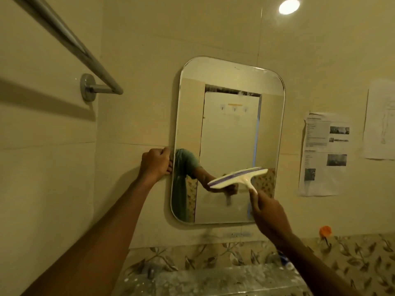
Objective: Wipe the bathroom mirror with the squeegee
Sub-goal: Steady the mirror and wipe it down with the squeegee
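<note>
A rounded rectangular mirror (228, 133) hangs on the cream tiled wall. My left hand (156, 164) grips the mirror's left edge, fingers curled around it. My right hand (270, 216) holds the handle of a white squeegee (239, 178) with a purple blade strip. The squeegee's head lies tilted across the mirror's lower right part, left end lower than the right. Whether the blade touches the glass I cannot tell. The mirror reflects a white door, my arm and the squeegee.
A metal towel bar (89, 58) juts from the left wall at upper left. Printed paper sheets (324, 154) are stuck to the wall right of the mirror. An orange hook (325, 231) sits lower right. A glass shelf (213, 278) lies below the mirror.
</note>
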